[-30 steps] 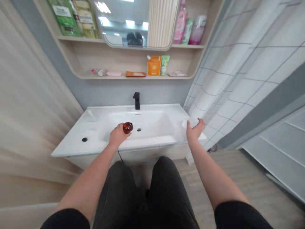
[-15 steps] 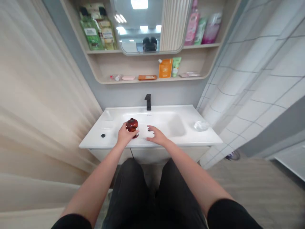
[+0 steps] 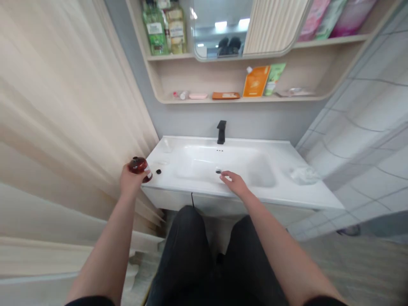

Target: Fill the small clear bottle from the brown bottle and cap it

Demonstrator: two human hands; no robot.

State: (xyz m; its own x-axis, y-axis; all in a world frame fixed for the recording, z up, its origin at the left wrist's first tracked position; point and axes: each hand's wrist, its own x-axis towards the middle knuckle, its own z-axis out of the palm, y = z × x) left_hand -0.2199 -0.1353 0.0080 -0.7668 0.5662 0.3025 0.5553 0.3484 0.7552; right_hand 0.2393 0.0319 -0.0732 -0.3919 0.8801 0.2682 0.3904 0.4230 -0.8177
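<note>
While the left hand grips a small amber bottle just past the left edge of the white sink, the right hand is loose, open and empty over the sink, fingertips right by the drain, black faucet at the back edge.

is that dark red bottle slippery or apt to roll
The dark red bottle looks glossy, so probably slippery when wet. Its squat round body, in the left hand, would likely stand steady upright but could roll on its side.
</note>
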